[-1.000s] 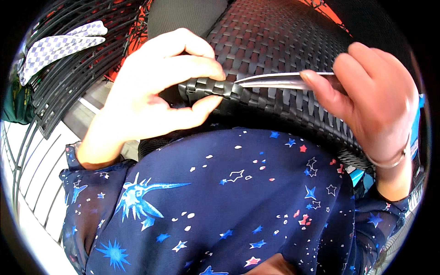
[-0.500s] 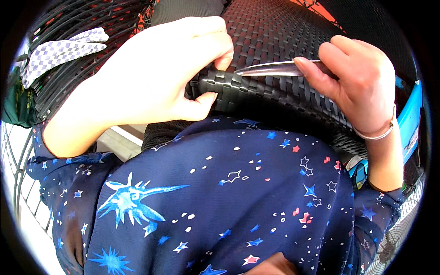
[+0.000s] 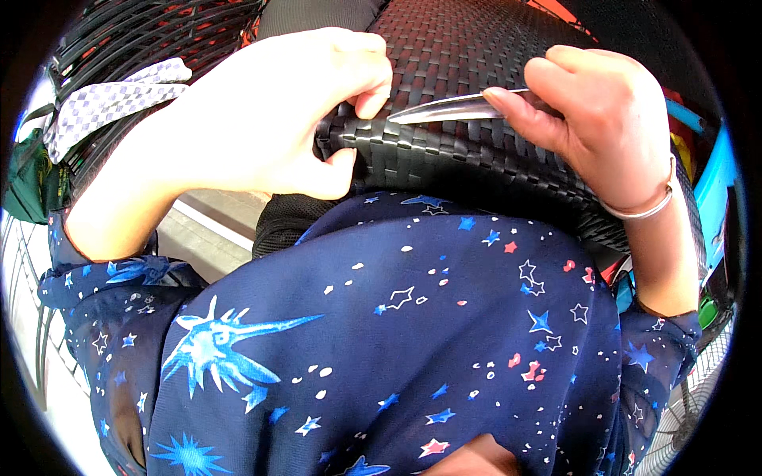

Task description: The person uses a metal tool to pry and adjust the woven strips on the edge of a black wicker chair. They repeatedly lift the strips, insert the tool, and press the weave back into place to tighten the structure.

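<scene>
A black piece woven from flat plastic strips lies across my lap, its near edge rolling over toward me. My left hand grips its left end, the thumb on the near side and curled fingers on top. In my right hand is a shiny, tapered metal weaving tool, held near its back end with the thumb along it. The tool's point rests at the woven edge, close to my left fingertips. My palm hides the rear of the tool, and strong light washes out detail on my left hand.
A checkered cloth hangs over black strands at the left, above a dark green bag. On the right stands a bright blue object. Part of a round wire grille shows at the lower right.
Both hands and the woven piece have shifted slightly left and up in the picture. The tool's point stays by the left fingers, and both grips are kept.
</scene>
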A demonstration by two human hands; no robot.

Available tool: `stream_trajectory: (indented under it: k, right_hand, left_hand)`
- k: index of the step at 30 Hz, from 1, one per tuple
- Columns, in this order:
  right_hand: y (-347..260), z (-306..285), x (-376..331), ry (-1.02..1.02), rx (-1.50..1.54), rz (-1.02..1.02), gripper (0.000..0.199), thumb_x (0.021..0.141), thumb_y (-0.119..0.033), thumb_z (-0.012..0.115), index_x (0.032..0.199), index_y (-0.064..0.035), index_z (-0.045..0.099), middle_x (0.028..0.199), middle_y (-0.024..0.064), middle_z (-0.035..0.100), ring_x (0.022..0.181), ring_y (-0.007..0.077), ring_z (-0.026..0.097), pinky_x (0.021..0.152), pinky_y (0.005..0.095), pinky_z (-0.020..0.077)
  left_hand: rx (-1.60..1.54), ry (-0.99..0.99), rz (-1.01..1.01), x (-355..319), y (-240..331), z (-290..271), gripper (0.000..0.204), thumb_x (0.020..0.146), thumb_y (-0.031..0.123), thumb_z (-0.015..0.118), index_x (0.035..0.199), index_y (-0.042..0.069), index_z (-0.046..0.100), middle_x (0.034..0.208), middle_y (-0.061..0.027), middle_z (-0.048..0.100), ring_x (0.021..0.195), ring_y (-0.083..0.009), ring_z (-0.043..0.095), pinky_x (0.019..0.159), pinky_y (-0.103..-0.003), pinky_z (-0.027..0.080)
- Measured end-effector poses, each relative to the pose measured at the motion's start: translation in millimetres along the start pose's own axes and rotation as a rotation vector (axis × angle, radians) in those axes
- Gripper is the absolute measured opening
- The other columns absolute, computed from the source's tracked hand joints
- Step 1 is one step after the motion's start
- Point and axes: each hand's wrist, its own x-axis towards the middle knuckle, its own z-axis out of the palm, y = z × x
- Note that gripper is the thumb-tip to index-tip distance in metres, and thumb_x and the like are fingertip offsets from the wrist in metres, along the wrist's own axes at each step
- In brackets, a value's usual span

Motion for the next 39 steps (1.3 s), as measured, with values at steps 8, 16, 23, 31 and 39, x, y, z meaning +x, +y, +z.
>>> stream_trajectory:
  k: [8,16,23,31,39]
  right_hand:
    - [1.0,7.4,-5.0,-0.013,0.072,-0.026,0.041,0.083,-0.026,0.081,0.065,-0.0072,0.049,0.06,0.0094,0.043,0.054,0.0293,0.051,0.051,0.039,0.041]
    - [8.0,10.9,-4.5,0.032,-0.004,-0.041,0.04,0.084,-0.027,0.08,0.066,-0.0082,0.05,0.06,0.0089,0.045,0.055,0.0287,0.053,0.052,0.0387,0.0417]
    - [11.9,8.0,2.8,0.078,-0.064,-0.076,0.041,0.085,-0.03,0.08,0.066,-0.0082,0.051,0.06,0.0083,0.046,0.055,0.0277,0.053,0.052,0.0384,0.0425]
    - [13.5,2.0,8.2,0.014,-0.055,-0.064,0.043,0.089,-0.036,0.074,0.059,-0.0112,0.054,0.052,0.0053,0.049,0.047,0.0254,0.056,0.045,0.0371,0.0428]
    - [15.9,0.6,8.5,-0.008,-0.017,-0.049,0.043,0.088,-0.041,0.073,0.06,-0.0117,0.059,0.052,0.0066,0.053,0.048,0.0271,0.058,0.047,0.0385,0.045]
  left_hand:
    - [-0.046,-0.047,-0.049,-4.6,8.7,-0.3,0.035,0.063,0.009,0.074,0.089,0.005,0.051,0.093,-0.012,0.053,0.089,-0.0334,0.058,0.079,-0.039,0.049]
    - [0.116,0.136,-0.154,-18.4,26.2,8.3,0.054,0.073,0.008,0.084,0.122,0.006,0.06,0.098,-0.0037,0.067,0.098,-0.0216,0.066,0.091,-0.032,0.048]
    - [0.061,0.151,-0.159,-6.4,17.7,7.2,0.046,0.075,0.006,0.083,0.113,0.005,0.057,0.096,-0.0057,0.067,0.098,-0.0227,0.069,0.089,-0.035,0.052]
    - [-0.017,0.059,-0.177,-0.7,10.3,-0.2,0.045,0.075,0.007,0.083,0.109,0.005,0.054,0.093,-0.007,0.066,0.097,-0.025,0.07,0.087,-0.037,0.053]
    - [-0.095,-0.01,-0.062,3.1,0.6,-0.8,0.043,0.076,0.007,0.082,0.109,0.004,0.054,0.094,-0.0074,0.059,0.088,-0.0229,0.062,0.086,-0.035,0.053]
